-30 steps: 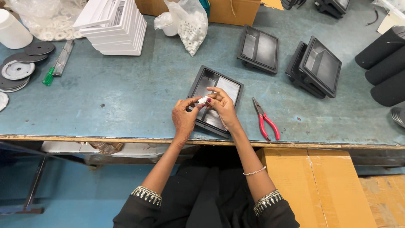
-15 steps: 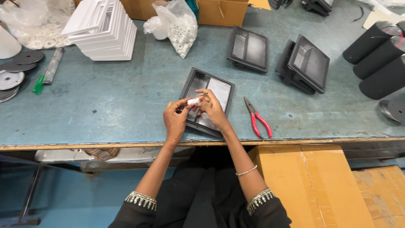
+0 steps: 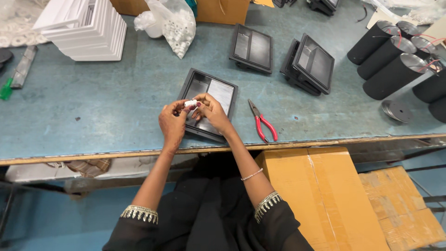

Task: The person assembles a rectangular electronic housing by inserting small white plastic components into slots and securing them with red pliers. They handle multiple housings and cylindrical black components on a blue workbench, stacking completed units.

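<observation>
My left hand [image 3: 171, 122] and my right hand [image 3: 211, 110] meet over a black rectangular housing [image 3: 204, 88] that lies flat on the blue-grey table [image 3: 93, 116]. Between the fingertips of both hands is a small white cylindrical part [image 3: 190, 103]. The housing has a dark compartment on its left and a pale panel on its right. Its near edge is hidden under my hands.
Red-handled pliers [image 3: 262, 122] lie just right of the housing. Further black housings [image 3: 252, 48] [image 3: 310, 62] sit behind. Black cylinders [image 3: 392, 74] and a metal disc [image 3: 396, 110] are at the right, a white frame stack [image 3: 88, 30] and a bag of white parts [image 3: 172, 23] at the back. Cardboard boxes [image 3: 320, 195] stand below the table edge.
The camera view has shifted a little toward the right. My hands stay together over the housing with the small white part between them.
</observation>
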